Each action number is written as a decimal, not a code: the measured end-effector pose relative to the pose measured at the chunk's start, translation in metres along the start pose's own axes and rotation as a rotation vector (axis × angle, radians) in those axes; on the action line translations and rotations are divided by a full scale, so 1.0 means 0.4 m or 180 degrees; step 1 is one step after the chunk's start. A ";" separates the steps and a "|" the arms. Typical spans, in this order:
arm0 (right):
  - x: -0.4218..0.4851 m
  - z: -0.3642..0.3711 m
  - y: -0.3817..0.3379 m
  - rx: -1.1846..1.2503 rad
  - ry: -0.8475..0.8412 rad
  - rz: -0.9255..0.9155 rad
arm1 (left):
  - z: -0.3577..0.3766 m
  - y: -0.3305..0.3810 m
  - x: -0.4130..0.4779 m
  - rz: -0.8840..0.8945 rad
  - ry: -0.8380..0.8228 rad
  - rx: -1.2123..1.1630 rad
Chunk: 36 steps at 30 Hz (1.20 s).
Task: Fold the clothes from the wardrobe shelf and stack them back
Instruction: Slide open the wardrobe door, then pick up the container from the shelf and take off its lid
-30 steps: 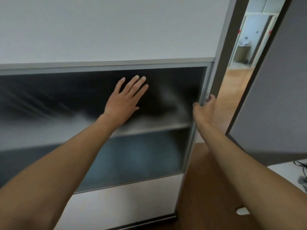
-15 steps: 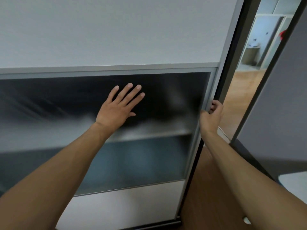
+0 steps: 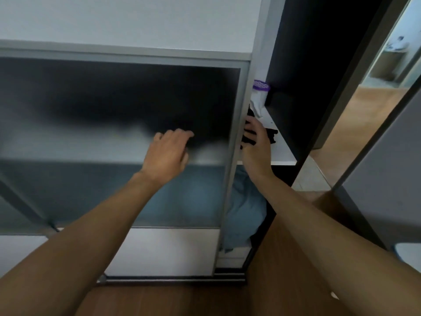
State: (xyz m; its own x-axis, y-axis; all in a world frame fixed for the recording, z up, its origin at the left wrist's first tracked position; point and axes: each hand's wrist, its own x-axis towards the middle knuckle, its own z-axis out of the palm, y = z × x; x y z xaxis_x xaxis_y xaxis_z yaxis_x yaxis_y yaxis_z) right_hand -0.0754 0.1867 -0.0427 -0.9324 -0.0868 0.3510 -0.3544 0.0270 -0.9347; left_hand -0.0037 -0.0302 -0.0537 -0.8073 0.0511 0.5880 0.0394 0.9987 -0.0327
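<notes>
The wardrobe's sliding door [image 3: 235,142], frosted glass in a grey frame, stands partly slid to the left. My left hand [image 3: 167,153] rests on the glass with its fingers curled, holding nothing. My right hand [image 3: 256,147] is at the door's right edge, fingers hooked on the frame. In the gap, a white shelf [image 3: 283,155] carries a black garment [image 3: 273,134], directly behind my right fingers. A white cloth with a purple band [image 3: 259,96] sits behind it. Crumpled blue clothes [image 3: 247,213] fill the space below the shelf. The rest of the shelf is hidden behind the glass.
The wardrobe's dark side panel [image 3: 307,87] rises right of the gap. Beyond it, an open doorway [image 3: 364,106] leads onto a wooden floor. A grey door leaf [image 3: 391,179] stands close at the right. Wooden floor [image 3: 273,288] lies below me.
The sliding door has moved left and opened a gap that shows the shelf and clothes. My left hand's fingers have curled from flat. My right hand stayed at the door's edge.
</notes>
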 end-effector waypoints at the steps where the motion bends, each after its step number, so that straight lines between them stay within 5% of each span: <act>1: 0.005 0.000 -0.004 -0.0107 -0.0266 -0.0089 | 0.003 0.026 0.012 -0.0200 -0.0238 -0.0126; 6: 0.057 -0.029 0.031 -0.1400 -0.1023 -0.0394 | 0.040 0.108 0.073 -0.0738 -0.1053 -0.0027; 11: 0.106 -0.087 0.156 -0.2986 -0.1408 0.0491 | 0.059 0.053 0.074 -0.1425 -0.0899 0.0031; 14: 0.082 -0.110 0.225 -0.3595 -0.1407 0.0368 | 0.069 -0.006 0.057 -0.1655 -0.0852 0.0132; 21: 0.063 -0.097 0.258 -0.3862 -0.1069 -0.0047 | 0.063 -0.110 0.006 -0.1875 -0.0668 0.0329; 30: 0.083 -0.124 0.249 -0.3741 -0.1416 0.0098 | 0.041 -0.174 -0.035 -0.2142 -0.0767 0.0557; 36: 0.088 -0.152 0.240 -0.3958 -0.1762 -0.0066 | 0.024 -0.125 -0.042 -0.2838 -0.1645 0.0376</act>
State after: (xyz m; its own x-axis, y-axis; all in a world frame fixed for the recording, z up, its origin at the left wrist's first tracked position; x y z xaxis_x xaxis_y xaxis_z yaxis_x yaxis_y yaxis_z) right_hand -0.1468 0.2466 -0.1168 -0.8798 -0.4750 0.0210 -0.4720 0.8672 -0.1587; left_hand 0.0025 -0.0811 -0.0697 -0.6702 -0.7419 0.0200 -0.7318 0.6651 0.1489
